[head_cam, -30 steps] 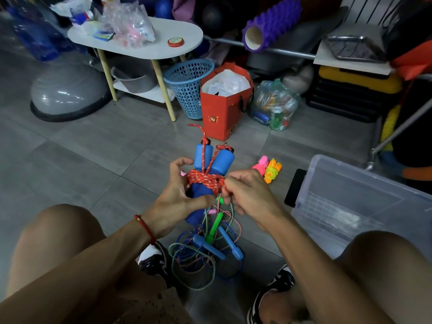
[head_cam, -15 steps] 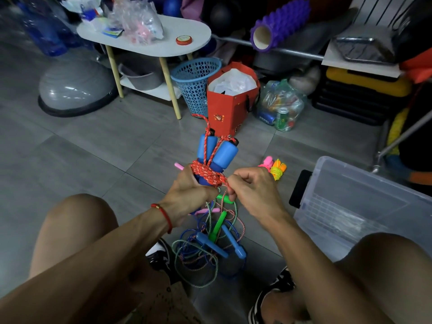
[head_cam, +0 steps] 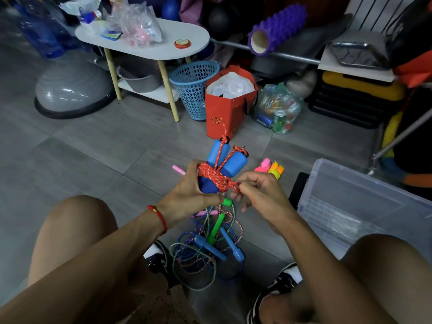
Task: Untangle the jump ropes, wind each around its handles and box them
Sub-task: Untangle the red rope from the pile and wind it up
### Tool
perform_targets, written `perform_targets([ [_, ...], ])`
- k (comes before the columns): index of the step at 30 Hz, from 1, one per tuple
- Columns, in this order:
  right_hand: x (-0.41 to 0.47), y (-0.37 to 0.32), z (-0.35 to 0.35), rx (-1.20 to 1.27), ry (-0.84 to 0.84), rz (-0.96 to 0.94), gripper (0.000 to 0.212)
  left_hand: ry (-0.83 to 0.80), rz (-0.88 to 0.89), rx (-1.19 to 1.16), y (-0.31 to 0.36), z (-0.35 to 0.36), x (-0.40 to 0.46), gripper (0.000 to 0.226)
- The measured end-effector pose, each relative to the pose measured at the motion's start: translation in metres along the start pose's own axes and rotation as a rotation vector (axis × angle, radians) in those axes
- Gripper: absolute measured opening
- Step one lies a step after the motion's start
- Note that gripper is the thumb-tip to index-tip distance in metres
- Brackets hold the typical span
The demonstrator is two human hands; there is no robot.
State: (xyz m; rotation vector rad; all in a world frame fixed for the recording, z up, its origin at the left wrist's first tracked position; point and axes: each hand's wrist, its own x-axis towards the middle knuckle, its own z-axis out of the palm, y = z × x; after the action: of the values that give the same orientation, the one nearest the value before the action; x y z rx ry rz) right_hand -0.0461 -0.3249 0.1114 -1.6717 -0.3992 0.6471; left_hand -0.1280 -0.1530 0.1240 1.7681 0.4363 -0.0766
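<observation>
centrally, over a grey tiled floor: two blue foam handles, side by side, bound at mid-length by a red speckled rope. left hand clasps the lower ends of the handles; right hand pinches the rope's end just beside the windings.

floor below the hands: tangle of ropes, green, blue and pink handles among them, lying between two black-and-white shoes. a wound pink-and-orange bundle lies on the tiles near the clear plastic box, which stands at right, lid off.

far side of the room: white oval side table carrying plastic bags and a small red tin; grey half-ball trainer at left; blue mesh basket touching a red paper bag; clear bag of cans; purple spiked foam roller on a metal bar; black and yellow case at right.
</observation>
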Motion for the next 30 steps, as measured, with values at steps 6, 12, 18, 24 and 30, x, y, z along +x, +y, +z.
perform_targets([
  [6,-0.001,-0.002,0.003,0.091,-0.020,0.022,0.017,0.010,-0.014,-0.079,-0.010,0.001,0.005,0.070],
  [12,-0.006,-0.004,0.006,0.093,-0.051,0.065,0.011,0.048,-0.011,-0.122,-0.008,0.002,0.006,0.077],
  [18,-0.011,-0.014,0.004,0.072,-0.062,0.087,0.012,0.057,-0.001,-0.186,-0.006,0.007,0.002,0.070],
  [24,-0.015,-0.032,-0.011,-0.040,-0.049,0.100,0.022,0.061,0.047,-0.164,-0.003,0.008,0.001,0.069],
  [30,-0.004,-0.040,-0.053,-0.278,0.044,0.204,0.028,0.096,0.061,0.002,-0.008,0.011,0.016,0.071],
])
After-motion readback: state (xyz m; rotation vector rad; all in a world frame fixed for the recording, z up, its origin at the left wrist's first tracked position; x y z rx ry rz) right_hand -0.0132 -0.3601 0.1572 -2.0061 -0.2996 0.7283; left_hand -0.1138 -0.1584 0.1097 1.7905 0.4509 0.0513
